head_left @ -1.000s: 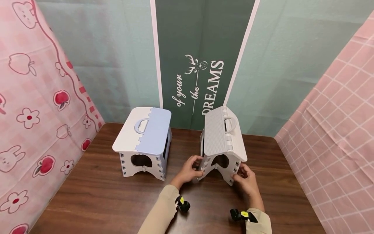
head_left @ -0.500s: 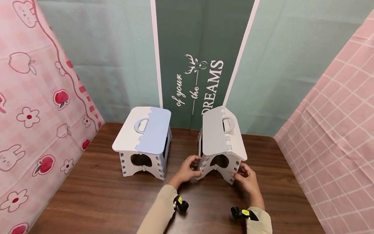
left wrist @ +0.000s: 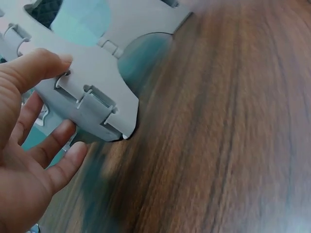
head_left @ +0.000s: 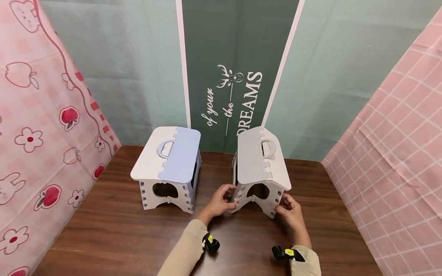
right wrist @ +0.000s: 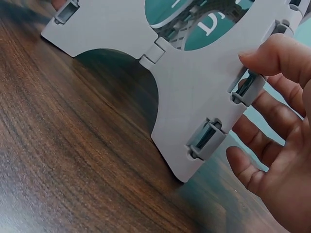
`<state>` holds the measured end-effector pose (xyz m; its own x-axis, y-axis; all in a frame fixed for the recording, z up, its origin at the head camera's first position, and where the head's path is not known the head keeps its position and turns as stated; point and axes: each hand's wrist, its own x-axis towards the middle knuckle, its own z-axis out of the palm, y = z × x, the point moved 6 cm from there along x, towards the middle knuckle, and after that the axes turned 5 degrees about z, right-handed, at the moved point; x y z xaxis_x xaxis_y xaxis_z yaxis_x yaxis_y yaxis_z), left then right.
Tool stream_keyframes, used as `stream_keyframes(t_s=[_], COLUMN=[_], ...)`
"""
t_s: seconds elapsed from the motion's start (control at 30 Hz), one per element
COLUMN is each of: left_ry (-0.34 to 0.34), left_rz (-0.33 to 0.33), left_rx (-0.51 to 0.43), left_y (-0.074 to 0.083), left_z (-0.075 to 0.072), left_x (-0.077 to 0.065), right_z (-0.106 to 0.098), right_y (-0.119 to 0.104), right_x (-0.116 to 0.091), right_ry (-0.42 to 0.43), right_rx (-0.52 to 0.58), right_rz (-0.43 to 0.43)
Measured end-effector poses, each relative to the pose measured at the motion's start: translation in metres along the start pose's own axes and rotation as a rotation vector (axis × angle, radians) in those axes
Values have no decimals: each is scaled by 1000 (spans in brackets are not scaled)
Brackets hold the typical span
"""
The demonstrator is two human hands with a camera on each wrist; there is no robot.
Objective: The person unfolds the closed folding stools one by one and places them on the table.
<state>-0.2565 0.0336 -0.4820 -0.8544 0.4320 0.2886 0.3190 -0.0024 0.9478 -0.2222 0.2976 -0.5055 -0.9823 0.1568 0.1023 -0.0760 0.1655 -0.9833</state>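
Note:
A grey and white folding stool (head_left: pixel 250 161) stands on the table at the right, its hinged top bent into a low ridge with a carry handle (head_left: pixel 270 148). My left hand (head_left: pixel 220 202) holds its left front leg, thumb on the end panel (left wrist: pixel 99 53) and fingers around the outer side. On the opposite leg, my right hand (head_left: pixel 292 214) grips with the thumb on the panel (right wrist: pixel 180 87) and the other fingers behind the edge. Left of these hands is a second folding stool (head_left: pixel 168 155), white and light blue, unfolded with a flat top.
The brown wooden table (head_left: pixel 114 237) carries both stools, with a strip of bare wood between them. A green printed cloth (head_left: pixel 138 69) hangs close behind. Pink cloths hang at the left (head_left: pixel 45 153) and right (head_left: pixel 397 153) sides.
The grey stool's left leg and top have shifted slightly left with my left hand, so its legs stand a little wider. My right hand stays almost in place. The view has shifted slightly.

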Motion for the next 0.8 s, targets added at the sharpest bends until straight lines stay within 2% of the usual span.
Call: stream_keyframes(t_s=[0.07, 0.17, 0.27, 0.4, 0.5, 0.63, 0.8], left_ry=[-9, -10, 2, 27, 29, 40, 112], left_rz=[4, 15, 34, 45, 40, 64, 137], left_rx=[-9, 11, 46, 119, 150, 170, 282], left_y=[8, 9, -1, -18, -20, -12, 5], left_z=[-1, 0, 0, 0, 0, 0, -6], left_x=[-1, -1, 2, 4, 3, 2, 2], right_z=[1, 2, 4, 8, 8, 4, 2], right_y=[0, -3, -9, -17, -22, -34, -55], right_x=[-1, -2, -5, -7, -9, -12, -16], right_ry=[-1, 8, 0, -25, -7, 84, 155], right_rx=[14, -14, -79, -155, -206, -298, -341], right_rz=[0, 22, 32, 4, -21, -53, -82])
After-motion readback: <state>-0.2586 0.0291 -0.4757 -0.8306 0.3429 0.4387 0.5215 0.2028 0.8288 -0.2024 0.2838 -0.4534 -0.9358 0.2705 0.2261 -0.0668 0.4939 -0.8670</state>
